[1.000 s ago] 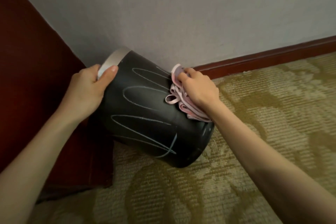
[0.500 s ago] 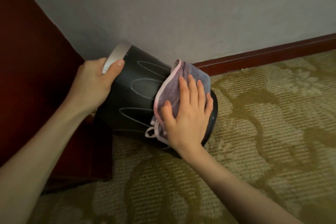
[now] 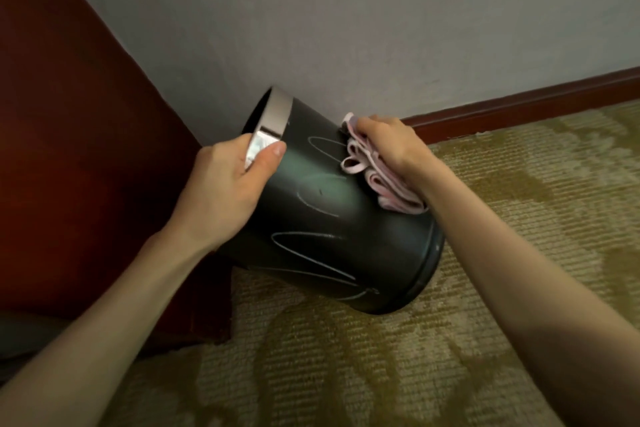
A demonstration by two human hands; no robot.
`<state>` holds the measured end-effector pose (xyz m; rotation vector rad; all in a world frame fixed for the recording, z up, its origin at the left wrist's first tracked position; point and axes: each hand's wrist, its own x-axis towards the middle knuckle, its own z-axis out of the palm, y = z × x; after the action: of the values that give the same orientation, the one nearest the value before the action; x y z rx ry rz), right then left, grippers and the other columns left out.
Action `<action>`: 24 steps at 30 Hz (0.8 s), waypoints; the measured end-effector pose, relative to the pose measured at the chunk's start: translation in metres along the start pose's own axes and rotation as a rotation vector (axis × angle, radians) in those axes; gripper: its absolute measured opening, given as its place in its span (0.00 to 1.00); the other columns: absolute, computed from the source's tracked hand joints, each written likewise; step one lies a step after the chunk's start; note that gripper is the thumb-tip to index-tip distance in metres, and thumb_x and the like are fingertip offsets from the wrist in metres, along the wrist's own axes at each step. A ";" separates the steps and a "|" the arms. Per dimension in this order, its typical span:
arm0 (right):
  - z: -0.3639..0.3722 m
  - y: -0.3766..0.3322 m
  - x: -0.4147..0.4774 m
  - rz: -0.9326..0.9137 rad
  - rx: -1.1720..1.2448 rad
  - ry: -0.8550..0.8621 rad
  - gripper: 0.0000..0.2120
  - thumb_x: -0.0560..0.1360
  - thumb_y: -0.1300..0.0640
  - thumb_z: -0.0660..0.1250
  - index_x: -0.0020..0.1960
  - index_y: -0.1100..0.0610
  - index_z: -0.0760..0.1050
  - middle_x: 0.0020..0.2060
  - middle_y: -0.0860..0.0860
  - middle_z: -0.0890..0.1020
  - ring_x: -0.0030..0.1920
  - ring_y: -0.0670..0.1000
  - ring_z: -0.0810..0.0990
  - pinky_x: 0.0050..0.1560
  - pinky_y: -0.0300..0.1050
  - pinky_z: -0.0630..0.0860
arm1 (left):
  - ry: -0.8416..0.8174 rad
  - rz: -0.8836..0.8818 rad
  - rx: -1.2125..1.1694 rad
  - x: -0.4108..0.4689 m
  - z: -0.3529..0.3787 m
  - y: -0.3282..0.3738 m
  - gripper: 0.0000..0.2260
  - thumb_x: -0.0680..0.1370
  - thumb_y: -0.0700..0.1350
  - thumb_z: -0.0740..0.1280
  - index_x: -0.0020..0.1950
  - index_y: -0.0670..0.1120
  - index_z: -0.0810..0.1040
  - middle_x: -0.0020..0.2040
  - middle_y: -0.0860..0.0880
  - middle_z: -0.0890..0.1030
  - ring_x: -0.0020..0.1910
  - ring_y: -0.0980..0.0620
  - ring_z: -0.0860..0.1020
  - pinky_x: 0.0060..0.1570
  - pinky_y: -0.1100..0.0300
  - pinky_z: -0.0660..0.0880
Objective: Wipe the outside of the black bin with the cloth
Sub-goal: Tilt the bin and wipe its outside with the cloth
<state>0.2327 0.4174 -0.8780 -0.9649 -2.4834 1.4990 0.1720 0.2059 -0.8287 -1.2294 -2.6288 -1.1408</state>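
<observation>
The black bin (image 3: 325, 229) is tipped on its side over the carpet, its silver rim up and to the left, its base toward me on the right. White looping scribble lines run across its side. My left hand (image 3: 225, 191) grips the silver rim, thumb on the outside wall. My right hand (image 3: 391, 146) presses a bunched pink cloth (image 3: 377, 180) against the bin's upper right side, near the wall. The far side of the bin is hidden.
A dark red wooden furniture panel (image 3: 76, 149) stands close on the left. A grey wall (image 3: 346, 28) with a dark red skirting board (image 3: 519, 107) runs behind the bin. Patterned olive carpet (image 3: 415, 357) covers the floor.
My right hand was spread flat on the cloth over the bin's base; it has now bunched the cloth and moved up onto the bin's upper right side. The left hand keeps its grip on the rim.
</observation>
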 end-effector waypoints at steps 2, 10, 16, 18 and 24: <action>-0.006 -0.001 0.013 0.059 0.079 -0.095 0.18 0.75 0.41 0.59 0.45 0.55 0.78 0.55 0.60 0.81 0.55 0.61 0.78 0.53 0.51 0.71 | -0.016 0.017 -0.005 -0.001 0.000 0.001 0.18 0.80 0.50 0.60 0.42 0.35 0.77 0.36 0.37 0.80 0.35 0.44 0.79 0.36 0.48 0.71; 0.002 -0.001 0.023 0.032 0.035 -0.093 0.16 0.74 0.43 0.57 0.46 0.54 0.76 0.58 0.62 0.79 0.56 0.60 0.77 0.51 0.50 0.70 | 0.018 -0.017 0.075 0.001 -0.002 0.001 0.21 0.80 0.53 0.58 0.41 0.36 0.75 0.34 0.38 0.78 0.34 0.42 0.77 0.35 0.44 0.73; 0.016 -0.009 -0.005 -0.060 -0.104 0.132 0.20 0.76 0.41 0.53 0.52 0.52 0.77 0.56 0.58 0.80 0.54 0.60 0.75 0.49 0.51 0.65 | 0.055 -0.090 0.106 -0.003 0.000 0.003 0.22 0.79 0.56 0.57 0.39 0.38 0.73 0.34 0.40 0.78 0.34 0.43 0.77 0.36 0.40 0.73; 0.031 -0.014 -0.022 -0.126 -0.137 0.315 0.21 0.75 0.43 0.52 0.58 0.52 0.76 0.57 0.57 0.81 0.57 0.59 0.76 0.52 0.52 0.66 | 0.065 -0.126 0.126 0.003 -0.001 0.003 0.21 0.79 0.55 0.57 0.40 0.38 0.74 0.35 0.41 0.78 0.35 0.42 0.77 0.38 0.40 0.74; 0.077 -0.011 -0.075 -0.273 -0.195 0.580 0.30 0.74 0.44 0.53 0.74 0.52 0.64 0.74 0.51 0.67 0.75 0.52 0.61 0.74 0.55 0.53 | 0.096 -0.144 0.181 0.015 0.002 0.005 0.21 0.79 0.54 0.57 0.42 0.36 0.74 0.39 0.37 0.79 0.43 0.35 0.77 0.43 0.42 0.74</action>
<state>0.2581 0.3133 -0.8905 -0.8799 -2.2326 0.7666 0.1657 0.2186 -0.8222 -0.9444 -2.7135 -0.9275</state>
